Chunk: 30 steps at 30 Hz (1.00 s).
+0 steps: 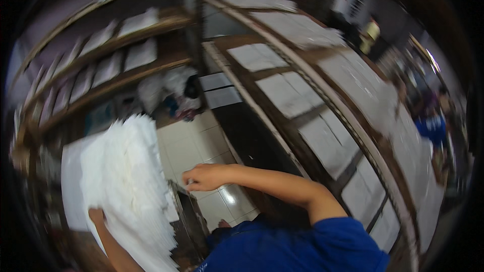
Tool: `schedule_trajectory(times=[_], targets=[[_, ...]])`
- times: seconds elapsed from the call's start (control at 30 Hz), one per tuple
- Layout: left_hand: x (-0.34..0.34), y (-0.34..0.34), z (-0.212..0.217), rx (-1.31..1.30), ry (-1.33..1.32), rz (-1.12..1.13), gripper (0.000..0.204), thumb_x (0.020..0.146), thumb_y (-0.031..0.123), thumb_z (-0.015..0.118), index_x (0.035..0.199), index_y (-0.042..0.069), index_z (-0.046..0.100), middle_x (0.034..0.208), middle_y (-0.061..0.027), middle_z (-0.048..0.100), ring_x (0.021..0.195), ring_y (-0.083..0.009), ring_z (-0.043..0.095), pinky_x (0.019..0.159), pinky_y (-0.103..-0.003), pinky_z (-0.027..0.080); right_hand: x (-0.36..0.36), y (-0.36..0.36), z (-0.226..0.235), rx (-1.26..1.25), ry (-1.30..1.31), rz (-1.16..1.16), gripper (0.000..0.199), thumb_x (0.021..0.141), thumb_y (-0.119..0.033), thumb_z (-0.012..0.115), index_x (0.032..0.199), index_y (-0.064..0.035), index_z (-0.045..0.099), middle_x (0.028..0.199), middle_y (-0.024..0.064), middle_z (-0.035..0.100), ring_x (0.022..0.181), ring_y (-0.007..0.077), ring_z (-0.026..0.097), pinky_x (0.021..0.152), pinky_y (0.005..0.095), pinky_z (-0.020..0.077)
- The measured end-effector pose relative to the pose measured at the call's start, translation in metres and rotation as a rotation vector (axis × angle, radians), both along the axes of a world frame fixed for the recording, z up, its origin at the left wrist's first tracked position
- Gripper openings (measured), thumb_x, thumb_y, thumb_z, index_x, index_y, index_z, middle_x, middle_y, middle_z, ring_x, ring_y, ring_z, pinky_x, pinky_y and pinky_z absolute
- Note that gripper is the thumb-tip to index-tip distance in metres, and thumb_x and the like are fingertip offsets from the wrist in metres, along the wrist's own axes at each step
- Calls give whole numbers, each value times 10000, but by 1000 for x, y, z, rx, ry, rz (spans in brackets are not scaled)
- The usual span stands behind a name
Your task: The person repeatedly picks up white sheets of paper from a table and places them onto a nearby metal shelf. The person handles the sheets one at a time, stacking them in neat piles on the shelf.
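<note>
The stack of white sheets (126, 181) is standing tilted at lower left, above the tiled floor (194, 146). The left hand (97, 216) is gripping its lower edge from beneath, fingers closed on the sheets. The right hand (206, 177) is hovering just beside the stack's right edge, fingers curled; contact cannot be determined. Wooden racks (307, 106) bearing white sheets are running along both sides.
</note>
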State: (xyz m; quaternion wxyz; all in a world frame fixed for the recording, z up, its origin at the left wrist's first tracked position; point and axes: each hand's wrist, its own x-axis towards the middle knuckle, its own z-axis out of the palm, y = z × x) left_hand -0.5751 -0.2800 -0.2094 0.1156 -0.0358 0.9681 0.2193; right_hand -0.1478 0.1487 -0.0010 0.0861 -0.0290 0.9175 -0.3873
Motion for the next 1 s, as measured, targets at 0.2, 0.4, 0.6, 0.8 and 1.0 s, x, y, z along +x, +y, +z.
schedule_trajectory(times=[0.2,0.4,0.6,0.8,1.0], targets=[[-21,18,-7,-113,-44,-95,398,802,256,652,999,-79,564,941,-237,621,876,-296,612,780,-371,498,3,-11,-3,-41,77,-2,257,875,-277,582,995,-49,592,881,177,648,871,350,618,769,444,477],[-41,15,-25,-190,-99,-162,456,796,294,676,1036,-74,559,993,-248,623,911,-285,612,804,-381,500,24,-5,-14,-20,14,-46,263,868,-281,585,994,-50,601,887,189,640,871,361,610,763,464,469],[-49,8,-27,-262,-162,-233,514,789,333,700,1074,-69,553,1045,-258,625,946,-274,613,828,-391,502,25,-4,-13,-1,26,-84,288,863,-298,595,1003,-46,602,888,193,643,901,364,605,773,459,471],[-47,-35,-10,133,365,-307,462,855,379,632,1039,-42,587,1000,-198,649,853,-302,632,752,-413,520,-4,-14,-17,-6,106,14,299,866,-292,582,1031,-42,585,871,197,641,871,370,611,770,463,474],[200,145,182,612,693,-609,122,838,-1,400,924,-40,477,753,-91,409,681,-200,390,643,-299,389,-19,-27,47,-174,248,-119,433,876,-311,566,1196,-25,515,885,248,635,876,396,613,786,465,475]])
